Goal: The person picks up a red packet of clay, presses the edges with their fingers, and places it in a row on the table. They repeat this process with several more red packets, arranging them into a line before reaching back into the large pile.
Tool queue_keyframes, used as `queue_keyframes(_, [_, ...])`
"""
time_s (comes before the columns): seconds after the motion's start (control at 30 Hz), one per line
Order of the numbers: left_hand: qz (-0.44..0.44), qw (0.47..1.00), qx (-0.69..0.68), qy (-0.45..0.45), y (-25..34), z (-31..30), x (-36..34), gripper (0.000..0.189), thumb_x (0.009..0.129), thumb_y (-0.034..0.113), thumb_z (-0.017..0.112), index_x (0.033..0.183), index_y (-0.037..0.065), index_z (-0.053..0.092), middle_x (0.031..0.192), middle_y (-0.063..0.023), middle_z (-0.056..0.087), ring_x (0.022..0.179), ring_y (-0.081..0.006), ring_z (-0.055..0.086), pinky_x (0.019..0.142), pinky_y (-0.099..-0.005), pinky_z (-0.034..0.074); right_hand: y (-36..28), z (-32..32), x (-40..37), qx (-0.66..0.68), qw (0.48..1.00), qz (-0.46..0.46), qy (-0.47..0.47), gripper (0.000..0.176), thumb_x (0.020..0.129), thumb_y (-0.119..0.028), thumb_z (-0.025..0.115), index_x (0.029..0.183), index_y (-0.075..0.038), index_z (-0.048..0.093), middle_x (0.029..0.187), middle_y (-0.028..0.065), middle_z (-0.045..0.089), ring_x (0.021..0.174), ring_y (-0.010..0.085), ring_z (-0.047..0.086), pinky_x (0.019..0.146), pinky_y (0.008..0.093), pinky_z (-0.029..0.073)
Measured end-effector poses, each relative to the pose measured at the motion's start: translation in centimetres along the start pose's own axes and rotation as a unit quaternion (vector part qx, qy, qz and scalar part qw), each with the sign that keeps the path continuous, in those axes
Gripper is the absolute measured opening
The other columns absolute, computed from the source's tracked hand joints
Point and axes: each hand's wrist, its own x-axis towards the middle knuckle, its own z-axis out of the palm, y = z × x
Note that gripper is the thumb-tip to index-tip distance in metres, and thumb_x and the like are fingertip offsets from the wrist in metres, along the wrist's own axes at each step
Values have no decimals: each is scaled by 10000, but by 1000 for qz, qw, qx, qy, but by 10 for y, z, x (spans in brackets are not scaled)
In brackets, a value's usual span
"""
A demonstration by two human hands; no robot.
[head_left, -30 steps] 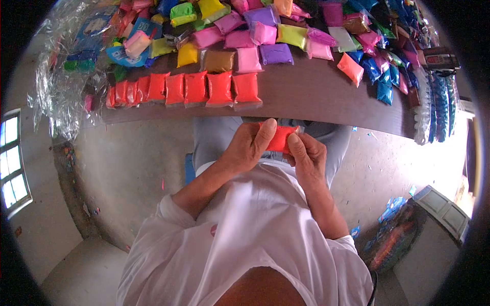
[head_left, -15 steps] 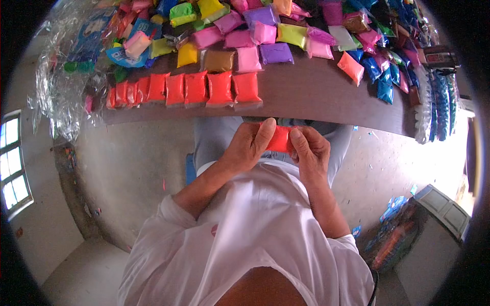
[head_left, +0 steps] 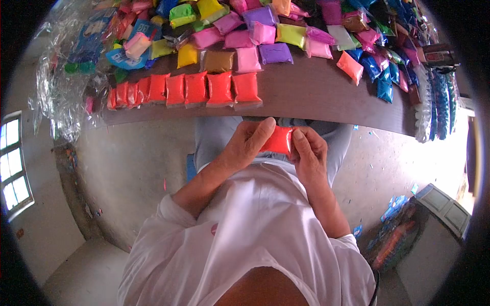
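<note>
Between my two hands is a red packet (head_left: 278, 140), soft-looking and wrapped in clear film, held over my lap just in front of the table edge. My left hand (head_left: 250, 140) grips its left end, thumb on top. At the other end my right hand (head_left: 310, 146) pinches the packet between thumb and bent fingers. Beyond them on the brown table (head_left: 301, 97) lies a row of several similar red packets (head_left: 220, 88), side by side near the front edge. What the packet contains cannot be told for certain.
Packets in many colours, such as a purple packet (head_left: 276, 53) and a brown packet (head_left: 218, 61), are heaped along the table's far side. Crumpled clear plastic (head_left: 58, 76) hangs at the left end. Strips of blue packets (head_left: 440, 104) hang at the right end.
The fingers of my right hand have shifted slightly on the packet, and more of its red face shows. The packets on the table have not moved.
</note>
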Motion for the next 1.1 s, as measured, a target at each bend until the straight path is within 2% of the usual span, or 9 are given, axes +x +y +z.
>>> queue_keyframes(0.17, [55, 996, 44, 58, -7, 1, 4, 441, 954, 378, 374, 808, 6, 561, 729, 10, 513, 723, -72, 437, 624, -262, 399, -1, 0, 1, 49, 998, 26, -11, 225, 922, -200, 494, 964, 8, 570, 622, -8, 496, 495, 58, 408, 444, 195, 323])
queue_keyframes(0.27, [52, 996, 59, 52, -7, 0, 4, 442, 954, 383, 368, 816, 7, 555, 719, -3, 503, 716, -81, 429, 620, -270, 395, -5, -7, 2, 46, 998, 0, -33, 227, 889, -135, 535, 1060, 15, 547, 781, 20, 540, 609, 62, 467, 502, 191, 369])
queue_keyframes(0.37, [61, 989, 101, 86, -15, -3, 4, 446, 950, 395, 373, 832, 6, 556, 710, -8, 499, 706, -84, 428, 627, -277, 398, -10, -15, 3, -55, 988, -132, -56, 367, 801, -34, 588, 1158, -3, 509, 1007, 87, 553, 781, 143, 543, 625, 246, 449])
queue_keyframes(0.43, [-41, 993, 93, 63, -17, -6, 6, 526, 918, 466, 377, 709, 22, 566, 627, -44, 549, 554, -127, 477, 477, -319, 382, -23, -17, 7, -419, 862, -272, -89, 474, 720, 15, 608, 1181, -40, 519, 1164, 138, 512, 927, 248, 554, 764, 328, 468])
queue_keyframes(0.67, [117, 987, 101, 46, -36, 1, 11, 549, 920, 493, 380, 650, 35, 521, 541, 24, 442, 502, -85, 388, 427, -250, 305, -15, -15, 10, -424, 838, -333, -83, 337, 719, -90, 668, 1048, -56, 607, 1085, 150, 560, 912, 301, 566, 784, 357, 463])
queue_keyframes(0.73, [-73, 997, -5, 38, -20, -1, 4, 565, 906, 531, 378, 637, 57, 526, 527, 43, 416, 501, -68, 372, 416, -232, 267, -20, -14, 5, -402, 888, -221, -33, 277, 763, -147, 664, 1017, -46, 614, 976, 153, 590, 833, 280, 580, 725, 322, 463])
queue_keyframes(0.83, [-51, 998, 4, 38, -29, -7, 5, 550, 902, 535, 384, 637, 76, 532, 527, 46, 409, 508, -47, 354, 427, -222, 255, -21, -25, 4, -320, 942, -80, -60, 384, 805, -310, 654, 997, 18, 601, 904, 68, 599, 788, 137, 561, 685, 244, 447])
queue_keyframes(0.93, [-40, 999, 30, 10, -24, -8, 2, 537, 904, 522, 393, 678, 68, 568, 543, 45, 436, 517, -40, 353, 446, -214, 267, -22, -16, -1, -170, 985, 7, -23, 254, 853, -216, 613, 994, -5, 604, 824, 24, 603, 697, 103, 523, 638, 230, 430])
queue_keyframes(1.1, [-5, 998, 64, -20, -9, 3, 1, 515, 918, 480, 395, 802, 27, 611, 629, 0, 539, 575, -89, 444, 538, -246, 371, -17, -5, -1, -98, 994, 39, -34, 271, 875, -238, 586, 989, 7, 603, 794, -7, 579, 696, 55, 485, 615, 204, 411])
